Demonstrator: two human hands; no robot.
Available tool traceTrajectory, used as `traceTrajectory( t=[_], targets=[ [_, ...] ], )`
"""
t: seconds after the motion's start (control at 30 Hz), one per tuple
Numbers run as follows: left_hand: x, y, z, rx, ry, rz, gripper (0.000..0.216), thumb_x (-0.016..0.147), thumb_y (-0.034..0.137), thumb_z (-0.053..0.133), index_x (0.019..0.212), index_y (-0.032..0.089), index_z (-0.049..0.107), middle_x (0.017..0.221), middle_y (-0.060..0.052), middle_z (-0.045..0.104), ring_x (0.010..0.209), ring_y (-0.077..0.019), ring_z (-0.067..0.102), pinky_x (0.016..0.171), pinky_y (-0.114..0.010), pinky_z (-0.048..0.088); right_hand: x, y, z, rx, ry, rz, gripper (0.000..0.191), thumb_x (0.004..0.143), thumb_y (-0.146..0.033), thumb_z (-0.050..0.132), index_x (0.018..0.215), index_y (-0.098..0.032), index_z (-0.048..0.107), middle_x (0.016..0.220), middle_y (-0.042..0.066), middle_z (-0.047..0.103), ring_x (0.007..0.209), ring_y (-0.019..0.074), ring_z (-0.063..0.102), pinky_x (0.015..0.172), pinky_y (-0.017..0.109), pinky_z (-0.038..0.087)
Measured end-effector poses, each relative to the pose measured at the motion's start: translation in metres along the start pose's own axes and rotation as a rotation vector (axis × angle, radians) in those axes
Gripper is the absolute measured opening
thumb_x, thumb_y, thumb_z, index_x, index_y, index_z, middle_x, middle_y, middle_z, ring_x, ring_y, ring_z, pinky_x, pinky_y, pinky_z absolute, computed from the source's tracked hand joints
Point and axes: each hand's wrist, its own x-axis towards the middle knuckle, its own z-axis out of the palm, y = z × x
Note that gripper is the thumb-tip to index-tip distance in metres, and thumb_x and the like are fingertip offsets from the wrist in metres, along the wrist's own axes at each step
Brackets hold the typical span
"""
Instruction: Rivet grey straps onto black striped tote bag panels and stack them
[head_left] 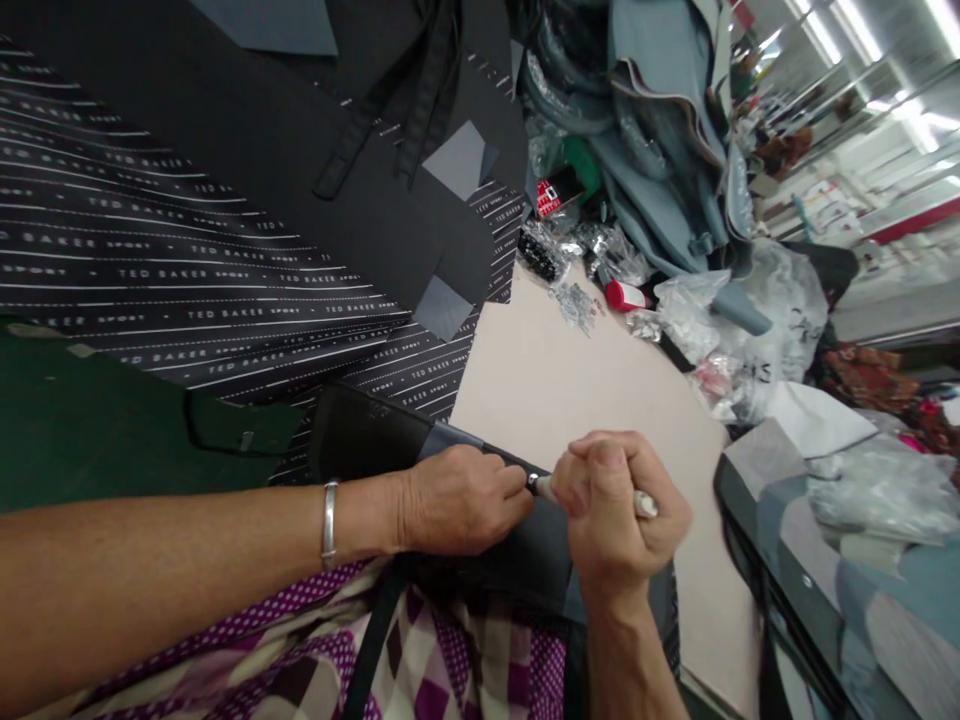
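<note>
In the head view my right hand (626, 510) is wrapped in a fist round a pale, stick-like tool (646, 504), its butt end showing beside the palm. The tool's narrow front end meets a small shiny metal piece (533, 482) at the upper edge of a black panel (525, 555) with blue-grey patches. My left hand (469, 500) closes on that same edge, fingertips right beside the metal piece. Its fingers hide part of the panel, which lies between my body and the beige board (555, 370). What the fist covers of the tool cannot be seen.
Black lining printed with white lettering (225, 265) and black cut panels (300, 170) spread at the left. Loose metal bits (576, 305), a red-capped container (626, 296) and plastic bags (697, 310) lie behind the board. Blue-grey pieces (652, 130) are piled at the back; another patched piece (795, 530) is at right.
</note>
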Motion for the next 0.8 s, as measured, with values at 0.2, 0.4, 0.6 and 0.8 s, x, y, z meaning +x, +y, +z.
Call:
traceTrajectory(
  t=[0.2,0.4,0.6,0.8],
  targets=[
    [0.001,0.001,-0.002,0.021,-0.036,-0.004,0.011,0.089,0.021,0.052,0.078,0.02,0.05,0.072,-0.001,0.054,0.058,-0.0161,0.051,0.045,-0.03,0.035,0.007,-0.011,-0.007,0.306,0.168,-0.109,0.014,0.093,-0.024,0.059,0.082,-0.018,0.063,0.048,-0.01,0.035,0.036,0.0056,0.03,0.039,0.021,0.028],
    [0.001,0.0,-0.002,0.031,-0.025,0.003,0.011,0.088,0.02,0.052,0.077,0.02,0.051,0.069,0.0,0.055,0.056,-0.017,0.051,0.046,-0.032,0.036,0.008,0.003,-0.014,0.051,-0.013,0.177,0.026,0.094,-0.039,0.057,0.077,-0.018,0.057,0.049,-0.009,0.037,0.039,0.0076,0.033,0.041,0.022,0.029],
    [0.002,-0.001,-0.004,0.047,-0.006,0.007,0.013,0.09,0.018,0.05,0.077,0.02,0.052,0.07,-0.001,0.055,0.058,-0.0178,0.052,0.051,-0.032,0.037,-0.05,-0.01,-0.095,-0.909,-0.439,0.496,0.043,0.09,-0.044,0.058,0.125,-0.019,0.059,0.058,-0.002,0.063,0.055,0.0211,0.063,0.053,0.028,0.039],
    [0.005,0.001,0.002,0.0,0.049,-0.01,0.025,0.093,0.011,0.042,0.076,0.022,0.057,0.068,0.001,0.057,0.058,-0.0169,0.057,0.055,-0.031,0.04,-0.146,0.023,-0.105,-0.937,-0.346,0.561,0.07,0.076,-0.02,0.066,0.144,-0.018,0.049,0.059,-0.002,0.069,0.055,0.0206,0.067,0.052,0.024,0.045]
  ],
)
